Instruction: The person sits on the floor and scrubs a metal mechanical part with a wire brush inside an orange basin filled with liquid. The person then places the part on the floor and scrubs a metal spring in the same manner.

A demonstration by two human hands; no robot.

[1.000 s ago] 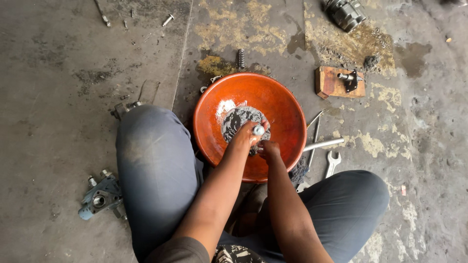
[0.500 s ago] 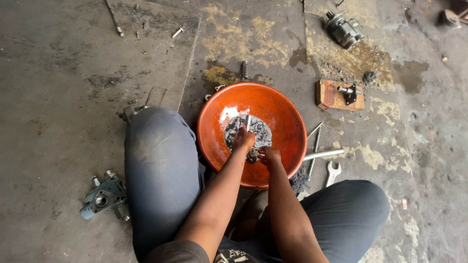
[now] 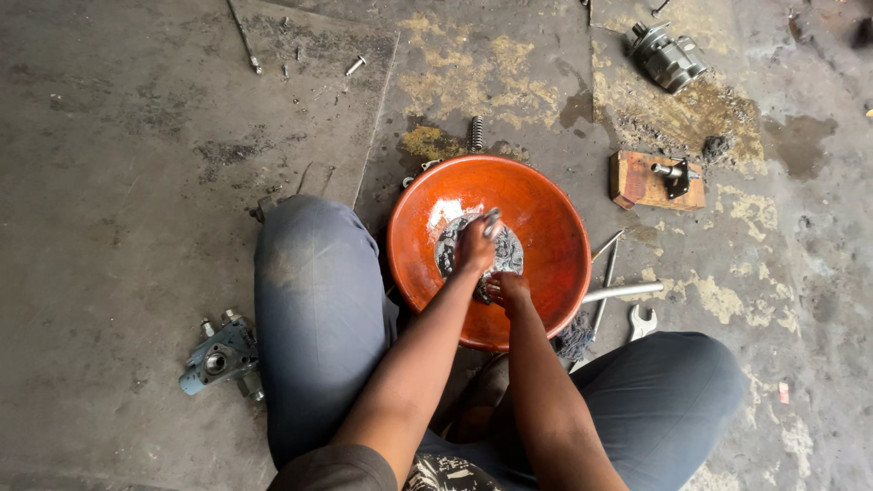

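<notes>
An orange bowl sits on the concrete floor between my knees, with dark oily liquid and metal parts pooled at its bottom. My left hand is inside the bowl, closed around a small silvery metal part whose tip sticks out above my fingers. My right hand is lower in the bowl, fingers curled down into the dark liquid; what it grips is hidden.
A blue-grey pump housing lies by my left knee. A spring lies behind the bowl. A wooden block with a metal fitting, a grey mechanical unit, a rod and a spanner lie to the right.
My left hand has turned the silvery part in the bowl, its tip now pointing up and right. The view has shifted, so everything sits further right in frame.
</notes>
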